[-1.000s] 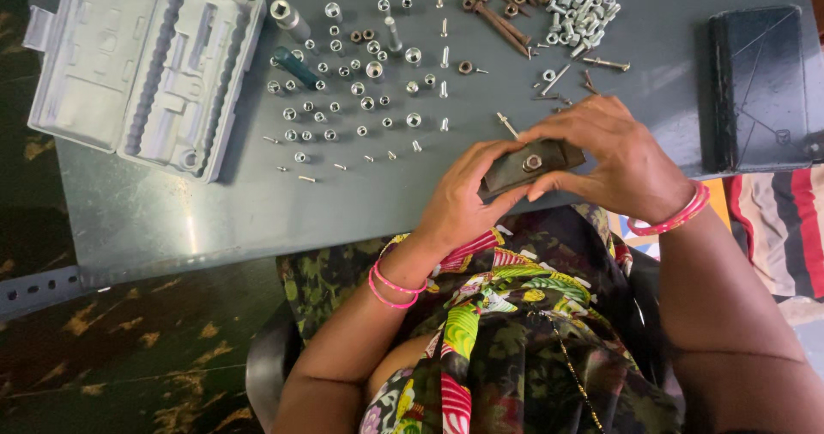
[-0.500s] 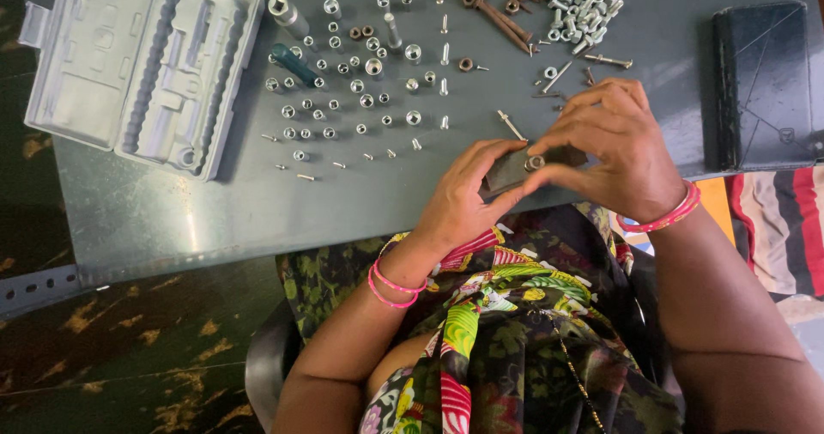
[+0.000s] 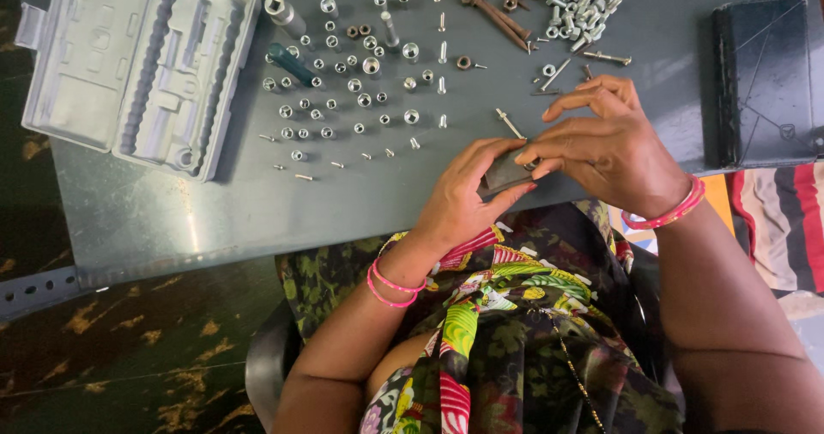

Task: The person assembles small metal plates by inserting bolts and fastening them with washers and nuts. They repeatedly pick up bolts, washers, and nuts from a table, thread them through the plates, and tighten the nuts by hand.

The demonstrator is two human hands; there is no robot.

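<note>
My left hand (image 3: pixel 468 195) grips a small dark flat piece (image 3: pixel 505 173) at the near edge of the grey table (image 3: pixel 257 202). My right hand (image 3: pixel 605 142) closes over the same piece from the right, fingertips pinched at its top where a small metal part sits, mostly hidden. A loose bolt (image 3: pixel 510 124) lies just beyond my hands. Rows of small sockets and bits (image 3: pixel 352 91) are spread over the table's middle.
An open grey plastic tool case (image 3: pixel 137 65) lies at the left. A pile of bolts and nuts (image 3: pixel 575 5) and rusty eye bolts (image 3: pixel 498 9) sit at the far edge. A dark flat case (image 3: pixel 764 78) lies at the right. A teal-handled tool (image 3: pixel 290 63) rests among the sockets.
My right hand has shifted over the dark piece, covering more of it, with the fingertips now pinching at its top. The left hand keeps its grip.
</note>
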